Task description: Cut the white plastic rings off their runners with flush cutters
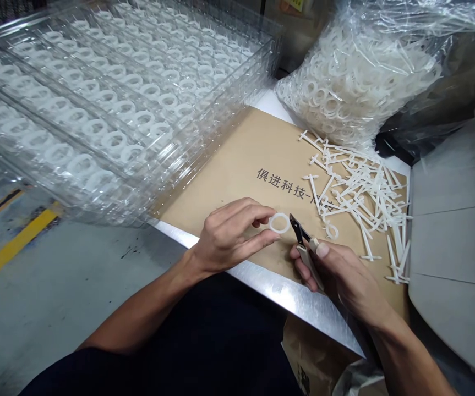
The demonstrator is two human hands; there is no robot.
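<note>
Between the thumb and fingertips of my left hand [237, 234] is a white plastic ring [279, 232], held above the brown paper sheet [237, 159]. My right hand [340, 269] is closed around the pale handles of a pair of cutting nippers [303, 234]. The dark jaws of the nippers are right by the ring's right edge; whether they touch it I cannot tell. To the right lies a heap of white plastic sprue pieces [369, 192], thin sticks with short cross ends. Another ring [332, 230] sits at the heap's near edge.
At the left, stacked clear plastic trays [171, 165] hold rows of white rings and overhang the table. A clear bag [344, 93] full of rings stands at the back right. A grey panel [456, 220] borders the right side. The table's metal edge [278, 289] runs in front of me.
</note>
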